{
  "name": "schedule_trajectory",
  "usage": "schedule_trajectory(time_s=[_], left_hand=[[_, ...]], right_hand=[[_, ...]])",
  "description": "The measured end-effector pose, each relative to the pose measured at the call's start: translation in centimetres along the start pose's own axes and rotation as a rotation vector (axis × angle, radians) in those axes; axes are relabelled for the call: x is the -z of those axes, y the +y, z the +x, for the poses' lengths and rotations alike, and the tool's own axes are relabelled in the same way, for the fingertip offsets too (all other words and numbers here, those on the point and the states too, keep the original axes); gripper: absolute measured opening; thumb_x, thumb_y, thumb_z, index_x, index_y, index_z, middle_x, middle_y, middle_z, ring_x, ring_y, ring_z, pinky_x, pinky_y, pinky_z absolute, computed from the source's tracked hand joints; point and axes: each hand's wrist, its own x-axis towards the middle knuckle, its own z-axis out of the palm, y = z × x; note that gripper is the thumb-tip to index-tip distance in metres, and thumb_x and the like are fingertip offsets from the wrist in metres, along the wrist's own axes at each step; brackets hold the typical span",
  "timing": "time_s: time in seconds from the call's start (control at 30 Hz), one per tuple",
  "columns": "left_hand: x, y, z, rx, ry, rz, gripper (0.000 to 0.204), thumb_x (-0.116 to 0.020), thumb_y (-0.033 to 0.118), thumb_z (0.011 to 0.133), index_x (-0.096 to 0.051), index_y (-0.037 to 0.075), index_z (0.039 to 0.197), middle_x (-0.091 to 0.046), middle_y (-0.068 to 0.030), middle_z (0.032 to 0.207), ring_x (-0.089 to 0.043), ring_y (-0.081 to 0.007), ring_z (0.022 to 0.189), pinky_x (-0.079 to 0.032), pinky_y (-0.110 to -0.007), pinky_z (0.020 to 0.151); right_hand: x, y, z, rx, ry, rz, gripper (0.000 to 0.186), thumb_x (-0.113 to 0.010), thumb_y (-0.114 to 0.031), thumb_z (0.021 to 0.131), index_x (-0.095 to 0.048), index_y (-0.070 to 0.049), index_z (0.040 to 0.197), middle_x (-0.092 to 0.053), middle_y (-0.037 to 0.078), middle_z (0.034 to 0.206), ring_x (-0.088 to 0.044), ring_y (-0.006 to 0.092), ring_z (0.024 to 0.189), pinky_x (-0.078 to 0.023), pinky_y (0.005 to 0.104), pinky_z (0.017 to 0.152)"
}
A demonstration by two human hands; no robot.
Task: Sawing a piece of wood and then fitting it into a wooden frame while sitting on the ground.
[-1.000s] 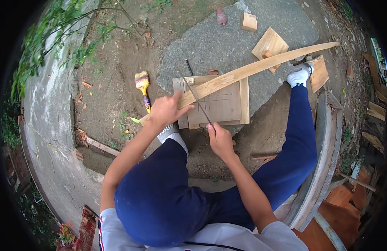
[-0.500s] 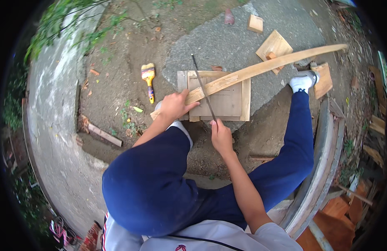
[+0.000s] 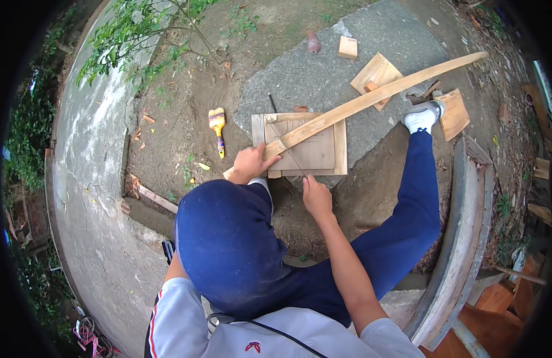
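My left hand [image 3: 250, 161] grips the pale, long plank [image 3: 362, 98] near its lower-left end. The plank lies diagonally over a square wooden board with a framed edge [image 3: 314, 153]. In my right hand [image 3: 316, 197] is a thin, straight metal tool [image 3: 297, 163], perhaps a blade or file, lying across the plank just right of my left hand. A dark thin rod [image 3: 271, 102] shows beyond the board. Left of these, a yellow-handled paintbrush [image 3: 218, 132] lies on the dirt. My left forearm is mostly hidden behind my blue-clad knee [image 3: 225, 235].
A flat grey stone [image 3: 300, 74] carries wood blocks [image 3: 347, 48] and a reddish object [image 3: 313, 43]. My right foot [image 3: 420, 119] is beside a wood offcut [image 3: 453, 114]. A concrete path [image 3: 91, 197] and leafy branches lie left; a curved beam [image 3: 460, 232] and scrap wood lie right.
The view has shifted slightly. The thin tool has moved a little back and forth across the plank. My left forearm is now more hidden by my knee.
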Motion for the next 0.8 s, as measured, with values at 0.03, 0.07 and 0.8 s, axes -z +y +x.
schedule_trajectory(time_s=[0.03, 0.07, 0.8], left_hand=[[0.1, -0.3, 0.1, -0.019, 0.011, -0.001, 0.07, -0.07, 0.073, 0.093, -0.07, 0.004, 0.108, -0.075, -0.0238, 0.077, -0.077, -0.0434, 0.074, -0.062, -0.053, 0.07], [0.2, -0.5, 0.2, -0.024, 0.005, 0.002, 0.071, -0.069, 0.074, 0.093, -0.07, 0.004, 0.107, -0.075, -0.0243, 0.077, -0.077, -0.0437, 0.074, -0.062, -0.054, 0.071], [-0.3, -1.8, -0.2, -0.017, -0.055, -0.044, 0.068, -0.058, 0.071, 0.102, -0.066, 0.003, 0.105, -0.074, -0.0206, 0.073, -0.076, -0.0395, 0.067, -0.062, -0.052, 0.066]], right_hand=[[0.1, 0.0, -0.1, -0.009, 0.016, -0.033, 0.031, -0.049, -0.032, 0.114, -0.061, -0.005, 0.108, -0.074, 0.027, 0.088, -0.072, 0.0522, 0.087, -0.056, 0.0638, 0.077], [0.1, -0.1, -0.1, 0.011, 0.018, -0.032, 0.031, -0.049, -0.032, 0.114, -0.061, -0.005, 0.108, -0.074, 0.027, 0.088, -0.072, 0.0525, 0.087, -0.056, 0.064, 0.078], [-0.7, -0.2, 2.1, 0.02, -0.095, -0.143, 0.037, -0.05, -0.034, 0.115, -0.059, -0.002, 0.099, -0.071, 0.03, 0.081, -0.069, 0.0553, 0.081, -0.054, 0.065, 0.072]])
